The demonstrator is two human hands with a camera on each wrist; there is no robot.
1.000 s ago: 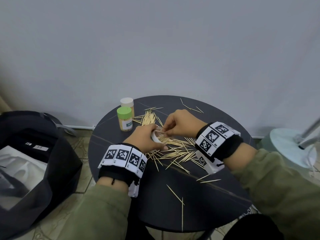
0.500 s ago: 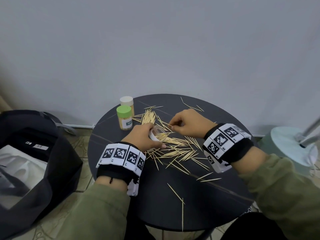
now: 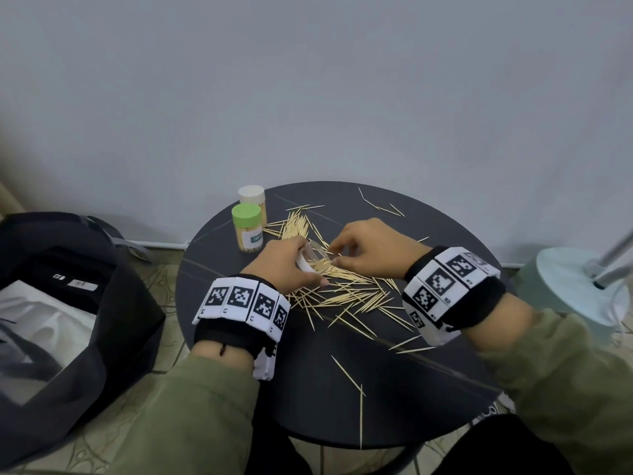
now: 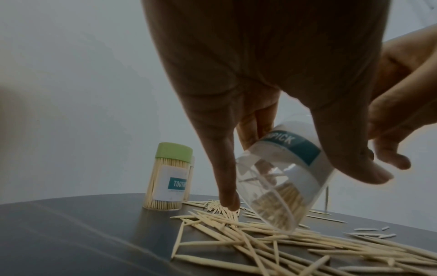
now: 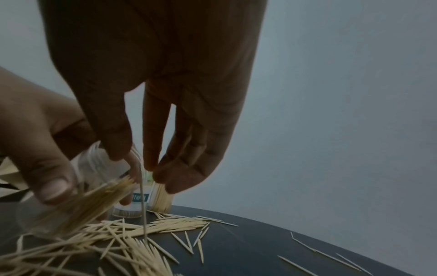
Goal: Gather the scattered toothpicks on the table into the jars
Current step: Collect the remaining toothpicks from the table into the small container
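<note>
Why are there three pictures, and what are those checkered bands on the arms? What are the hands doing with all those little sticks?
No machine here: a person wears a camera on the head and one on each wrist, beside the checkered bands. The big picture looks down from the head; the other two look along each hand. On the round table lie scattered toothpicks and two full, capped jars. The left hand has its grip on a tilted open jar. The right hand pinches a toothpick by the jar's mouth.
</note>
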